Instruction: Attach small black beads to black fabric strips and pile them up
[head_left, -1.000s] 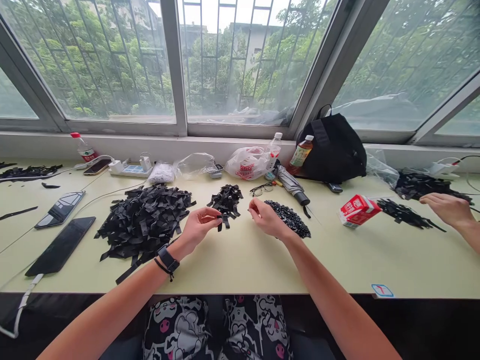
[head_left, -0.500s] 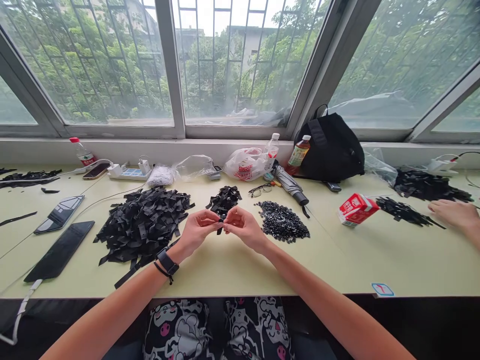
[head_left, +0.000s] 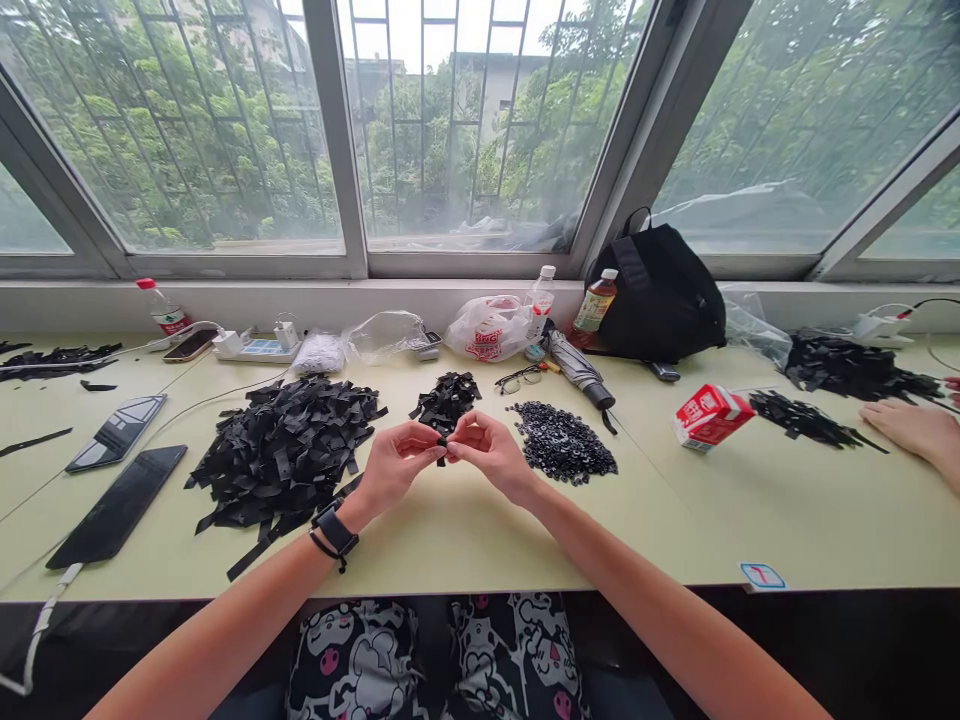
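On my left, a big heap [head_left: 289, 450] of short, flat black strips sprawls loosely over the pale surface [head_left: 660, 530]. Right of it, between my two hands, is the black strip [head_left: 441, 461] I am working with: small, narrow and dark, mostly hidden by my fingertips, its lower end poking down beneath them. It sits just on the near side of a smaller pile [head_left: 448, 398] of similar strips. Further right lies a spread of little round, shiny black pieces [head_left: 568, 445].

As for labels, the red-capped bottle [head_left: 161, 308] has a green and red one, the white plastic bag [head_left: 484, 328] carries red print, and the white-capped bottle [head_left: 596, 300] wears a pale green wrapper. The red carton [head_left: 714, 417] shows white characters. I cannot read any of it.

My left hand [head_left: 397, 462] pinches the strip between thumb and fingers. My right hand [head_left: 487, 455] meets it, grip pressed together on the same strip; whether a round piece is in there too, I cannot tell.
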